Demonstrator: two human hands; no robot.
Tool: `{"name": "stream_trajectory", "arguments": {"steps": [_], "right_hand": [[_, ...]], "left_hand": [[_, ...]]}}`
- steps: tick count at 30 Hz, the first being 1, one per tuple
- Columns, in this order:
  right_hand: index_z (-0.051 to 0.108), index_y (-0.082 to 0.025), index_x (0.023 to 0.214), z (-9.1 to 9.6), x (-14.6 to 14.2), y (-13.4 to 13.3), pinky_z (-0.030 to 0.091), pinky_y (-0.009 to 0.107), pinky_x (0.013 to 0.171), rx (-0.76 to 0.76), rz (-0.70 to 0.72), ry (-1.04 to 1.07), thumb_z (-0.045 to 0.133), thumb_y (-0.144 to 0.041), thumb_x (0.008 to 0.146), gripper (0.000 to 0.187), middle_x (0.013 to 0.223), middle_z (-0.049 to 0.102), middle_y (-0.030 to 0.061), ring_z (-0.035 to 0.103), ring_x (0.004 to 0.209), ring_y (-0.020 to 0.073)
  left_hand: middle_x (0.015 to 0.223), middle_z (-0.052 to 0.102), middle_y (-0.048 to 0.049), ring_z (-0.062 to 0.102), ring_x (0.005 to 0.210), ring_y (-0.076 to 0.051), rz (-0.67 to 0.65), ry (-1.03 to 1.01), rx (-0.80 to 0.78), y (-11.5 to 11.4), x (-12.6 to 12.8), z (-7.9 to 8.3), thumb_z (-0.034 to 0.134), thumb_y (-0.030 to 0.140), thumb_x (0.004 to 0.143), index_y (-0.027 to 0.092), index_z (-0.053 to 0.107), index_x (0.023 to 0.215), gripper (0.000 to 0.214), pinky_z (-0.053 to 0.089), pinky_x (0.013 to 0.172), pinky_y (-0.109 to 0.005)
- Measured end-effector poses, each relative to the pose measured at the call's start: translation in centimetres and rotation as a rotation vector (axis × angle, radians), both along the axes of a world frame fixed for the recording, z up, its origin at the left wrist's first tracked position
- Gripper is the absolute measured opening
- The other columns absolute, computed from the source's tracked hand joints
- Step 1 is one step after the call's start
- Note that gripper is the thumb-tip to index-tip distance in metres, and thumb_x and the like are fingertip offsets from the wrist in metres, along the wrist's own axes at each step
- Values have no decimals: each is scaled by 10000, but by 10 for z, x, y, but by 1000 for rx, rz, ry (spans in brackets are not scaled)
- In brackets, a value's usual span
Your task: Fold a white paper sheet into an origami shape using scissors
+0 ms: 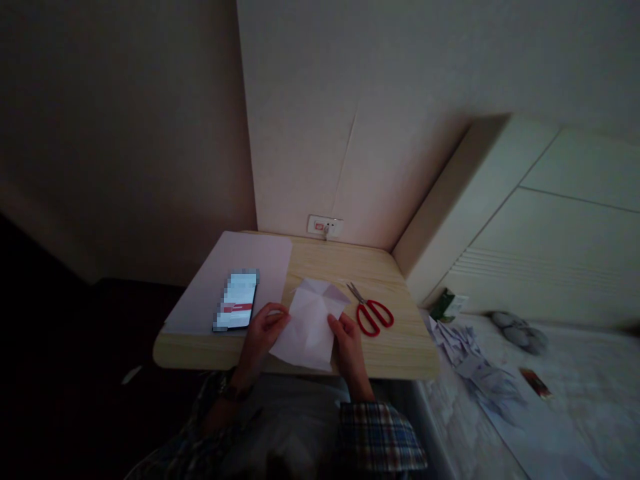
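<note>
A creased white sheet of paper [313, 323] is held over the front of a small wooden table, its fold lines meeting near the middle. My left hand [264, 333] pinches its left edge between thumb and fingers. On the opposite edge my right hand [346, 340] grips it, thumb on top. Just right of the paper lie scissors [370, 312] with red handles, blades pointing up and left. A lit phone [237, 300] rests on a stack of white paper [200, 293] to the left of my left hand.
The wooden table [415, 347] stands against the wall below a socket [325, 227] with a plug in it. At right is a bed [590, 373] with crumpled paper scraps [480, 373], a green box [443, 305] and a grey object [517, 331]. A white scrap [131, 375] lies on the dark floor.
</note>
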State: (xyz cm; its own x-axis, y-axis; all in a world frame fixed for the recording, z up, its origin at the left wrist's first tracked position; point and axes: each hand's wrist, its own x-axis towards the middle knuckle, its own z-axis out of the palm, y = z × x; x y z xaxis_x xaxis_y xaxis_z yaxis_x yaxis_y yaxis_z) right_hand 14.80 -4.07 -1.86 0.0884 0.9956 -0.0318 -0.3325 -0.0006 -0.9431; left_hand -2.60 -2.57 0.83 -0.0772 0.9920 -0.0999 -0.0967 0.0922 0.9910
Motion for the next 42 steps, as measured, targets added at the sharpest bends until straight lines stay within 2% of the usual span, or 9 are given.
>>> {"name": "stream_trajectory", "arguments": {"steps": [6,11,23,35,42], "right_hand": [[734,-174,905,3,-1,0,459,274,568,1,-5,-4,694,-405,742,285,763,737,34,611,627,183],[732,-179,873,6,-2,-1,459,276,566,5,6,-10,690,-394,742,255,753,735,34,610,620,181],[733,-173,912,1,1,-1,435,258,544,2,1,-42,678,-391,761,271,754,731,29,601,616,173],[728,-182,933,3,0,-1,462,279,557,0,7,-27,676,-409,751,295,802,745,43,636,664,200],[722,-180,899,-2,1,0,426,262,534,13,-39,-50,665,-415,763,278,726,716,22,586,594,170]], "left_hand": [[561,699,4,580,463,-154,11,-7,-14,0,-1,6,777,485,486,195,606,771,441,377,436,-221],[581,710,-2,632,507,-182,19,-45,-3,-3,-1,8,772,460,527,180,603,902,498,430,451,-233],[629,720,3,650,546,-182,0,-59,8,-4,-1,-1,752,440,599,173,594,1013,517,456,470,-234],[638,735,-23,648,550,-190,9,-17,8,-2,-1,1,765,483,549,171,624,941,520,445,475,-239],[705,757,-61,701,724,-254,39,38,22,-1,1,-2,761,512,527,186,681,783,422,506,576,-285]]}}
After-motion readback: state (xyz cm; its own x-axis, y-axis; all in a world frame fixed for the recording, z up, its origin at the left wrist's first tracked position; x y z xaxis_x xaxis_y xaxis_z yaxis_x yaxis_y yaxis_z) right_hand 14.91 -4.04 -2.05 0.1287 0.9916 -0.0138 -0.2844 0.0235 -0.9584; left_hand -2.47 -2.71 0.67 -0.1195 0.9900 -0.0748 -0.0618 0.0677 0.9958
